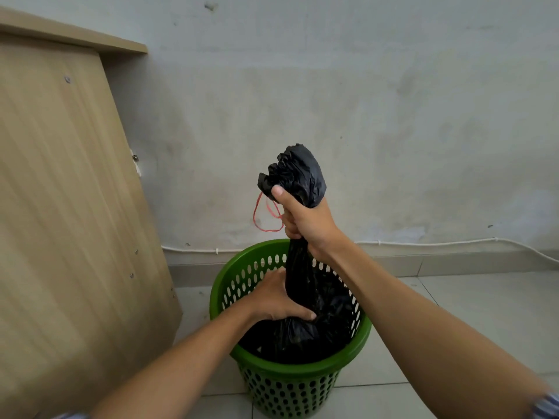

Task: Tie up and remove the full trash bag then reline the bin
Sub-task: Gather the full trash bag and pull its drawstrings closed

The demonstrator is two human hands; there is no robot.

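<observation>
- I am at the tying step, as I judge it; my right hand (305, 220) is clenched round the gathered neck of the crinkled black plastic trash bag (305, 285), thumb up against the plastic; the bag's ruffled mouth stands bunched above my fist
- my left hand (276, 300) grasps the same neck lower down, just above the bag's full body, fingers wrapped behind it and thumb pinching in front
- the bag's body sits inside the round green perforated plastic bin (290, 385), which stands on the pale tiled floor (453, 300) near the grey wall (363, 101), beside a light wooden panel (69, 192)
- a thin red string (257, 213) loops out by my right fist; whether it is attached to the bag or only held I cannot tell; no knot shows yet
- the neck's long axis runs nearly upright, drawn taut between my two hands, the open end pointing up and slightly towards the wall
- next, I think, the neck needs twisting tight and the string wound and knotted round it; the left hand should hold the twist firmly, or the plastic may slip loose before the lift
</observation>
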